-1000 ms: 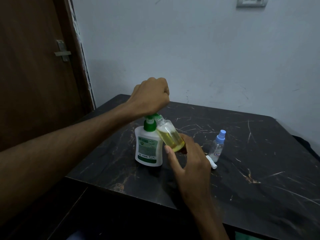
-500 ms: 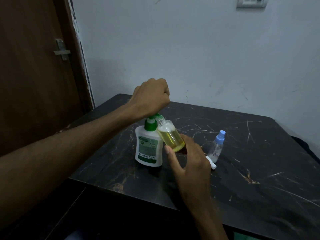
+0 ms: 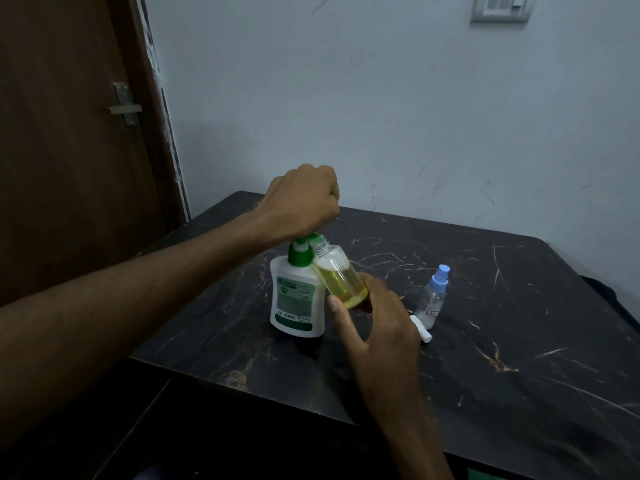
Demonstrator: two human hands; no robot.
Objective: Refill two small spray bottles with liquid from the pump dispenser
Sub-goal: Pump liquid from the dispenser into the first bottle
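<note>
Grasping a tilted open bottle [image 3: 341,277] of yellow liquid, his right hand [image 3: 377,327] holds its mouth under the spout while his clenched left hand [image 3: 301,202] presses the pump dispenser [image 3: 294,299] on the counter [image 3: 485,358], a capped spray bottle [image 3: 434,296] at three o'clock.

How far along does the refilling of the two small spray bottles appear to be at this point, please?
Roughly halfway through the first. The tilted open bottle, held by the right hand against the pump dispenser, holds yellow liquid in its lower part. The left hand sits fisted on the green pump head. A white sprayer top lies on the table. Left: the blue-capped bottle, capped with only a little at its base.
</note>
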